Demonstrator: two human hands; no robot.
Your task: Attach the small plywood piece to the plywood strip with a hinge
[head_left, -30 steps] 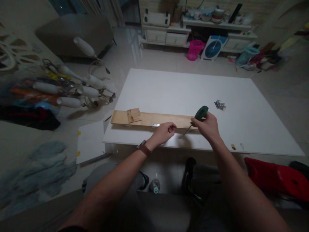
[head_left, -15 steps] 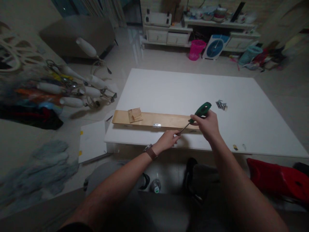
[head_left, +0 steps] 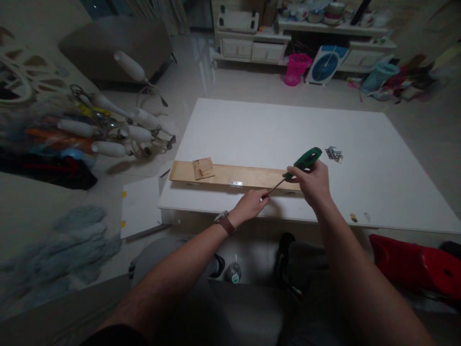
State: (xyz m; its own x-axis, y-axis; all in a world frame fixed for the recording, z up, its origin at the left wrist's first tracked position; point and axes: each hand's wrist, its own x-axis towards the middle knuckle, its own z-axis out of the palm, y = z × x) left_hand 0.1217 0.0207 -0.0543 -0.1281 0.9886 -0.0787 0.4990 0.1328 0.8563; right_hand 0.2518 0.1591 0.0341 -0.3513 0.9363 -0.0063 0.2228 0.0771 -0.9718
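My right hand is wrapped round the green handle of a screwdriver. Its thin shaft slants down to the left, and the tip ends at the pinched fingers of my left hand. Whether a small screw sits between those fingers is hidden. Just behind my hands, a long pale wooden board lies along the front of a white tabletop. A small metal hinge is on the board's near edge. On its left part rests a small wood piece.
Loose metal hinges lie on the right of the tabletop, with small bits near its front edge. A plastic bottle stands on the floor by my feet. A red object is at right, a multi-arm lamp at left.
The whole view has shifted slightly, so the table appears a little higher and to the right. Both hands keep their hold, with the screwdriver at nearly the same slant.
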